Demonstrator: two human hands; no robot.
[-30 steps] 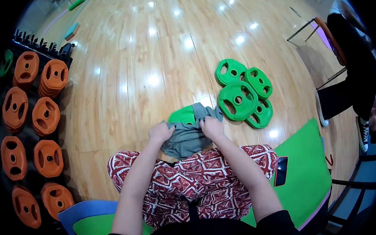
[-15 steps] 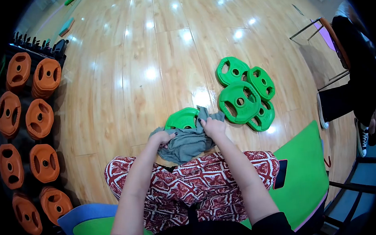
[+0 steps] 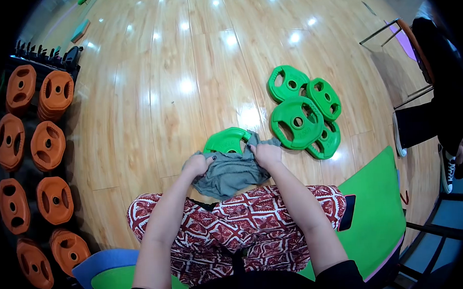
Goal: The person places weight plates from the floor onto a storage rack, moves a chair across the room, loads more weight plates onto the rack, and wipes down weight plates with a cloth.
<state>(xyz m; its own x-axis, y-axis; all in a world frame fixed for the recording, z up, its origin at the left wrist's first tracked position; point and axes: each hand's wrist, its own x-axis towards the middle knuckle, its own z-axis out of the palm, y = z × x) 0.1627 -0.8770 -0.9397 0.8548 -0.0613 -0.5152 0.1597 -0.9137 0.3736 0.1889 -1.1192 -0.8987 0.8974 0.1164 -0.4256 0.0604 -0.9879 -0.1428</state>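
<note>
A grey cloth (image 3: 230, 175) is stretched between my two hands, over the near part of a green weight plate (image 3: 225, 140) on the wooden floor. My left hand (image 3: 199, 164) is closed on the cloth's left end, just at the plate's left side. Closed on the right end is my right hand (image 3: 267, 154), with a bunched bit of cloth standing up beside its fingers. The plate's far rim and part of its openings show; its near side is hidden under the cloth.
Several green plates (image 3: 297, 122) lie overlapping to the right. Orange plates (image 3: 54, 200) hang on a rack at the left. A green mat (image 3: 371, 216) and a dark phone (image 3: 347, 212) are by my right knee. Another person's legs (image 3: 422, 126) and a chair (image 3: 414, 46) are at the right.
The cloth has been pulled flatter and wider between my hands, and more of the plate's far side shows. My right hand has shifted slightly right.
</note>
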